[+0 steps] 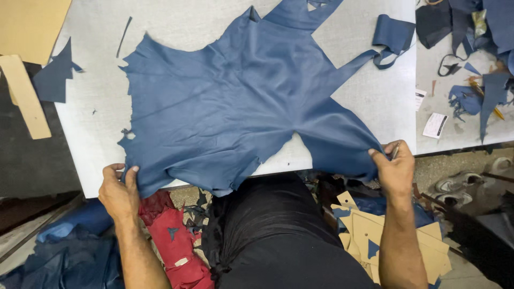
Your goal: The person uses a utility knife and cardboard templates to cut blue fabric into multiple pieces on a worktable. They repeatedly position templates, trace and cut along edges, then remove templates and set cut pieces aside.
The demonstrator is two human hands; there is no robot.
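Blue leather hide spreads across white table; left hand and right hand pinch its near corners.

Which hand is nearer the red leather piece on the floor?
Left. The left hand grips the blue hide directly above the red leather piece; the right hand is far across.

Head camera — looking down, close.
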